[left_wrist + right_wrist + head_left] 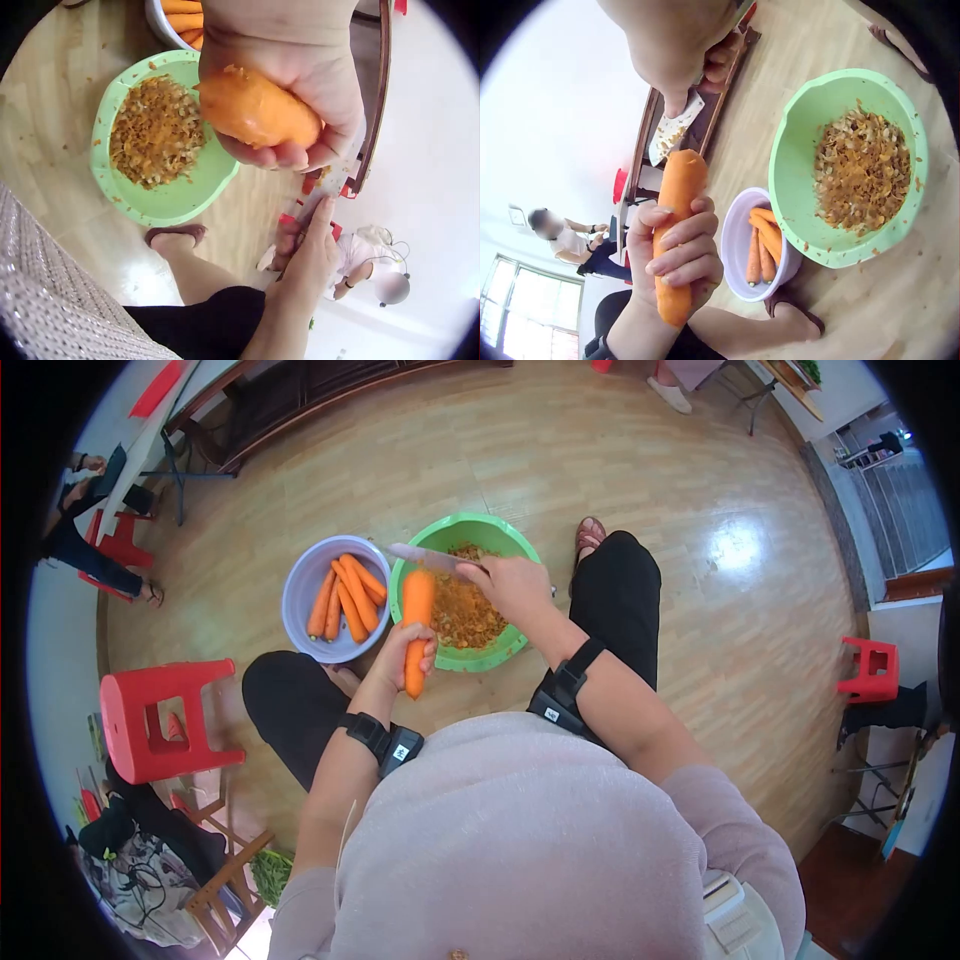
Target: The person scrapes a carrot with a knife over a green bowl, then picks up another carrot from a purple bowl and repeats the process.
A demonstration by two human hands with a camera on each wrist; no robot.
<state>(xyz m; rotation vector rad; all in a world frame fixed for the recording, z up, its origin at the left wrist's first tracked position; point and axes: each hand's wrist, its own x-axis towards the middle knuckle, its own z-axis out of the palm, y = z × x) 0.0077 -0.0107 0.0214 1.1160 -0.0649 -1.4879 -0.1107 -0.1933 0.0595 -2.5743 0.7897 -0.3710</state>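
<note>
In the head view my left hand point(391, 651) grips a thick orange carrot point(418, 605), its surface scraped smooth, upper end pointing away from me. My right hand point(516, 590) holds a knife point(430, 559) with a wide blade, which lies across just beyond the carrot's top. Orange bits cling to the blade point(676, 129) in the right wrist view. Below and beyond the carrot sits a green basin point(487, 659) with a heap of brown and orange peelings point(470, 615). Left of it, a pale purple basin point(290, 600) holds several whole carrots point(355, 598).
Both basins stand on the wood-patterned floor point(700, 490) between my legs. A red stool point(165, 720) is at my left, another red stool point(868, 670) far right. A person point(577, 244) stands in the background near a long dark wooden bench point(320, 400).
</note>
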